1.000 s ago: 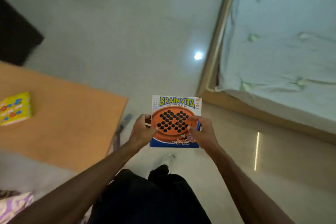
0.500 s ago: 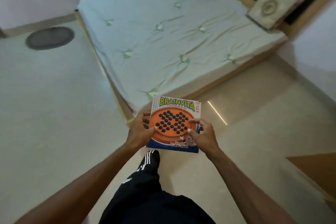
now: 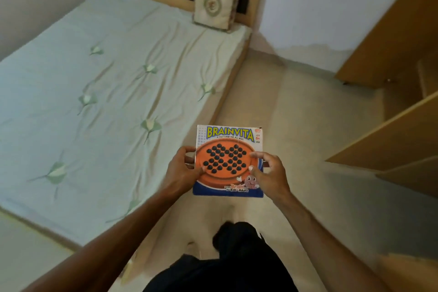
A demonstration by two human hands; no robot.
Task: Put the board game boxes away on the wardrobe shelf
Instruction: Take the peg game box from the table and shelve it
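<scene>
Hands, two: left hand (image 3: 180, 169) and right hand (image 3: 271, 174) both clamp fingers (image 3: 257, 155) on one square orange-and-blue Brainvita cardboard box (image 3: 228, 140), held over the beige floor (image 3: 305, 125) beside one bed (image 3: 113, 102). Newly in view: brown wooden wardrobe shelves (image 3: 391, 136), right.

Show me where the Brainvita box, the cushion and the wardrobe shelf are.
Brainvita box (image 3: 225, 161): head view, on the printed orange board.
cushion (image 3: 213, 3): head view, on its round middle emblem.
wardrobe shelf (image 3: 393, 142): head view, on its top face.
</scene>
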